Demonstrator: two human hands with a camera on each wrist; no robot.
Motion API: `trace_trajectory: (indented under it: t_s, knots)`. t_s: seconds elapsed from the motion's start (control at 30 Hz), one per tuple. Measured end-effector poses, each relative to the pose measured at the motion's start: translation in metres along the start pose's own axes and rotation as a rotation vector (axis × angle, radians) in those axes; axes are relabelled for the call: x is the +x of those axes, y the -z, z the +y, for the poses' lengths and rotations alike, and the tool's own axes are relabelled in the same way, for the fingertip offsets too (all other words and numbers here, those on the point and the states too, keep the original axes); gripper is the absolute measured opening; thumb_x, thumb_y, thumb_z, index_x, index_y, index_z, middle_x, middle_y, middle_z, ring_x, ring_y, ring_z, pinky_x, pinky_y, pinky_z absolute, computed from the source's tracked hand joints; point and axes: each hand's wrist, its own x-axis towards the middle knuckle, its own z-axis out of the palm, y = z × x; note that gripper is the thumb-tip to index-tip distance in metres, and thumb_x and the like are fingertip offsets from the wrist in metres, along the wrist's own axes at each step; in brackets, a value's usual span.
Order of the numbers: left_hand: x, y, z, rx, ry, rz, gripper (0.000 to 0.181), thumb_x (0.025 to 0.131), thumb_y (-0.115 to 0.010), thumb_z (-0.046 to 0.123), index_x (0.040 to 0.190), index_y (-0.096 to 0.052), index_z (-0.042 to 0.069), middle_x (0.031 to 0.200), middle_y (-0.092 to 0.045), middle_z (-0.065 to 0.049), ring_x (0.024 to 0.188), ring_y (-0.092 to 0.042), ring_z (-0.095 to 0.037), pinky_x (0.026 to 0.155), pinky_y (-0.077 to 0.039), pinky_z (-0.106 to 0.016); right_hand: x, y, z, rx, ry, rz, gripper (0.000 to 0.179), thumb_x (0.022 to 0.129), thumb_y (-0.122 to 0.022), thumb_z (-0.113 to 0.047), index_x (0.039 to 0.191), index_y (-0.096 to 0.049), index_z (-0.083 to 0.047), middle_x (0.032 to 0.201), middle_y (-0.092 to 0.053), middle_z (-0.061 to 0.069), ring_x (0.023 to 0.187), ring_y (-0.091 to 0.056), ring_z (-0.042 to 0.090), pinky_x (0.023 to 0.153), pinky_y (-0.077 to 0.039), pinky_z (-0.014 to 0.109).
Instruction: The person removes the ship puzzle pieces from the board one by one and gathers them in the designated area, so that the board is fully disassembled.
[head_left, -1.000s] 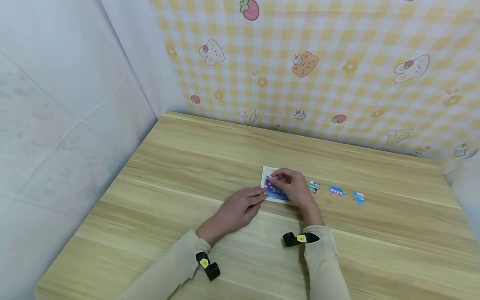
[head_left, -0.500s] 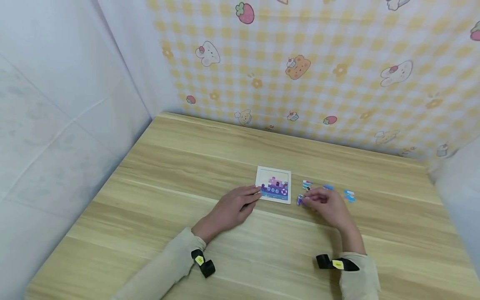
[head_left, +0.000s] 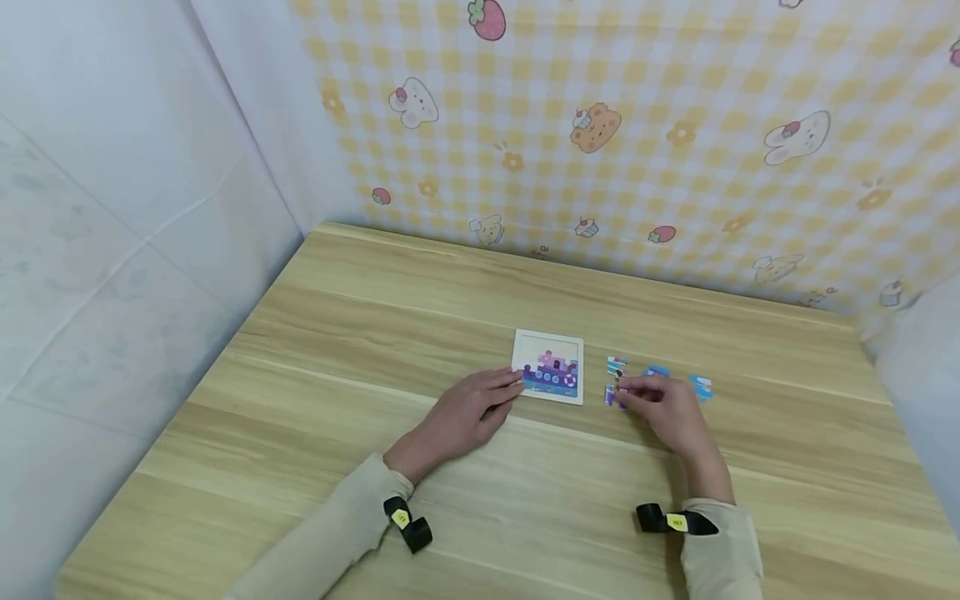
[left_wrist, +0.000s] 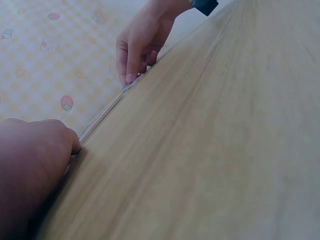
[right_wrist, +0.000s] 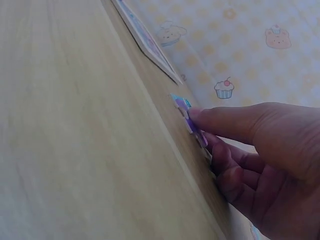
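A small square jigsaw board (head_left: 551, 344) lies on the table, a purple and pink ship pictured in its lower part and its upper part bare. On the board's left edge rest the straight fingers of my left hand (head_left: 459, 418). To the right of the board, my right hand (head_left: 671, 421) pinches a purple jigsaw piece (head_left: 609, 395) low over the wood. Thumb and fingers meet around this purple and blue piece (right_wrist: 183, 104) in the right wrist view. From the left wrist, my right hand (left_wrist: 142, 37) shows beyond the blurred left hand (left_wrist: 35, 165).
Near the right hand lie a striped piece (head_left: 616, 365), a blue piece (head_left: 658, 370) partly hidden by that hand, and another blue piece (head_left: 701, 387). A checked cloth (head_left: 540, 167) hangs behind the wooden table (head_left: 375, 317).
My right hand has moved from over the board to the right, beside the loose pieces, with the purple piece at its fingertips. The left hand has stayed on the board's edge.
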Motion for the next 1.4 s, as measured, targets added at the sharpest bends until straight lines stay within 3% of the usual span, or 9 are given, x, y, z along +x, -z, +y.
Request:
trace_trajectory:
  t_s: [0.33,0.53,0.7,1.03,1.27,1.4]
  knots:
    - [0.002,0.000,-0.002,0.002,-0.008,0.008,0.036,0.107,-0.058,0.017,0.141,-0.064,0.009,0.153,-0.054,-0.003,0.145,-0.046,-0.020,0.121,-0.037,-0.039,0.001,0.001,0.002,0.001,0.028,0.004,0.011,0.097,-0.073,-0.009,0.106,-0.080,-0.005,0.110,-0.074,0.014,0.078,-0.054,0.014,0.063,-0.046,0.022]
    - [0.002,0.002,0.001,0.003,-0.001,0.006,0.036,0.107,-0.058,0.017,0.142,-0.063,0.010,0.153,-0.054,-0.004,0.145,-0.046,-0.020,0.121,-0.037,-0.040,0.000,0.003,0.003,0.057,0.052,0.009,0.010,0.101,-0.069,-0.010,0.104,-0.076,-0.004,0.108,-0.074,0.014,0.071,-0.053,0.012,0.061,-0.046,0.022]
    - [0.002,0.003,0.003,0.001,-0.003,0.018,0.036,0.107,-0.059,0.017,0.142,-0.064,0.010,0.152,-0.055,-0.005,0.145,-0.046,-0.020,0.121,-0.037,-0.040,-0.002,0.004,0.002,0.085,0.059,0.026,0.011,0.102,-0.067,-0.010,0.105,-0.074,-0.002,0.097,-0.072,0.013,0.070,-0.053,0.011,0.060,-0.046,0.022]
    - [0.003,0.000,0.006,0.027,-0.071,0.086,0.032,0.104,-0.061,0.014,0.134,-0.070,0.007,0.147,-0.060,-0.008,0.141,-0.051,-0.022,0.118,-0.041,-0.042,0.004,-0.011,-0.029,0.169,0.061,0.055,0.015,0.101,-0.067,-0.010,0.107,-0.072,0.003,0.091,-0.067,0.015,0.066,-0.052,0.011,0.053,-0.044,0.022]
    - [0.013,-0.010,0.022,0.112,-0.138,-0.023,0.038,0.108,-0.055,0.019,0.143,-0.062,0.007,0.152,-0.055,-0.007,0.145,-0.046,-0.022,0.121,-0.036,-0.037,0.024,-0.037,-0.063,0.137,0.078,0.034,0.019,0.104,-0.062,-0.012,0.112,-0.073,0.002,0.089,-0.069,0.015,0.064,-0.054,0.016,0.054,-0.046,0.025]
    - [0.016,-0.013,0.027,0.142,-0.149,-0.047,0.039,0.108,-0.054,0.020,0.144,-0.061,0.007,0.153,-0.054,-0.008,0.145,-0.046,-0.022,0.121,-0.035,-0.036,0.031,-0.052,-0.074,0.105,0.077,0.026,0.023,0.102,-0.060,-0.006,0.118,-0.072,0.004,0.094,-0.069,0.016,0.071,-0.058,0.019,0.060,-0.049,0.028]
